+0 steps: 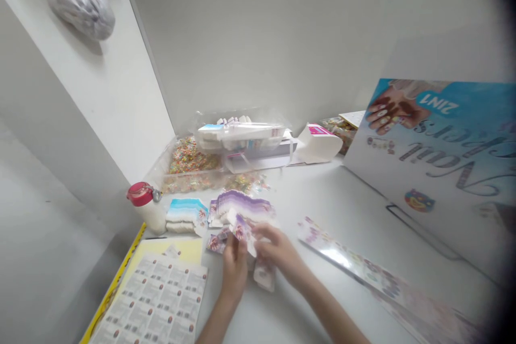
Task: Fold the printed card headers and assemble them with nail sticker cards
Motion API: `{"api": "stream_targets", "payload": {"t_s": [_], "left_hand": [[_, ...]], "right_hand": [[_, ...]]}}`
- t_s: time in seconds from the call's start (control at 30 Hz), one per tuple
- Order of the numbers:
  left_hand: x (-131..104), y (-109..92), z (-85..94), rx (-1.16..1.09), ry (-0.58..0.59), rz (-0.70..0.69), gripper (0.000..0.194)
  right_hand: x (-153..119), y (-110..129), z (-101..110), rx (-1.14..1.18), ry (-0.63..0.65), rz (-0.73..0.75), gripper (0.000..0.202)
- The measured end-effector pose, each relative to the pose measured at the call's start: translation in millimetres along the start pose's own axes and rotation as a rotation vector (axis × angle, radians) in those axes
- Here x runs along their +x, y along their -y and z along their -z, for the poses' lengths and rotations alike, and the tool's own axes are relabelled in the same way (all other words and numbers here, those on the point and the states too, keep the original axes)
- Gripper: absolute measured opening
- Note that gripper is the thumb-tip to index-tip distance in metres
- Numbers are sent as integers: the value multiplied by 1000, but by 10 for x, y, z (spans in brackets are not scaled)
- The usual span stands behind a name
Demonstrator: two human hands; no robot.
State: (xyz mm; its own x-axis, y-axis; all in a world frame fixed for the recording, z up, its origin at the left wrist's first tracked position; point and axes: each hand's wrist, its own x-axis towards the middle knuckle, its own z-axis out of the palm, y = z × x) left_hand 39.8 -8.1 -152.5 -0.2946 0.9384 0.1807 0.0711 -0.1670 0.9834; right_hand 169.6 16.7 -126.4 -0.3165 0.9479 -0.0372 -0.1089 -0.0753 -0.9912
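My left hand [235, 266] pinches a small purple-and-white printed card carton [242, 228] with a nail picture on it, held up above the table. From the right, my right hand [276, 250] has its thumb and fingers closed at the carton's other side. Just behind is a row of flat purple cartons [244, 204] stacked on edge. A similar row of blue cartons [185, 209] stands to its left. Another purple carton [217, 242] lies beside my left fingers. Under my right hand sits a pale pinkish small box [264, 275], partly covered.
Sheets of printed labels [157, 295] lie at front left, near a red-lidded bottle [145, 207]. Clear tubs and bags of colourful small pieces [191, 156] stand at the back. At right are a printed strip [342, 258] and a large "Nail" display board [439, 156].
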Motion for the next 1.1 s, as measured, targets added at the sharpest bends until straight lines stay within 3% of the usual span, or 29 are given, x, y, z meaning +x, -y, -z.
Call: {"api": "stream_targets", "payload": {"t_s": [0.1, 0.23, 0.43, 0.83, 0.93, 1.1], "left_hand": [[25, -54, -4, -116, 33, -9, 43], [35, -61, 0, -228, 58, 72, 55], [8, -95, -28, -239, 285, 47, 40], [39, -115, 4, -152, 327, 61, 28], [48, -38, -1, -127, 335, 65, 26], [39, 28, -40, -154, 403, 70, 31]], "right_hand": [[14, 0, 9, -87, 64, -2, 15], [28, 22, 36, -178, -18, 98, 25], [13, 46, 70, -357, -7, 350, 28], [25, 116, 175, -400, -18, 399, 15], [41, 153, 262, -384, -5, 362, 14], [52, 184, 414, -144, 69, 118, 28]]}}
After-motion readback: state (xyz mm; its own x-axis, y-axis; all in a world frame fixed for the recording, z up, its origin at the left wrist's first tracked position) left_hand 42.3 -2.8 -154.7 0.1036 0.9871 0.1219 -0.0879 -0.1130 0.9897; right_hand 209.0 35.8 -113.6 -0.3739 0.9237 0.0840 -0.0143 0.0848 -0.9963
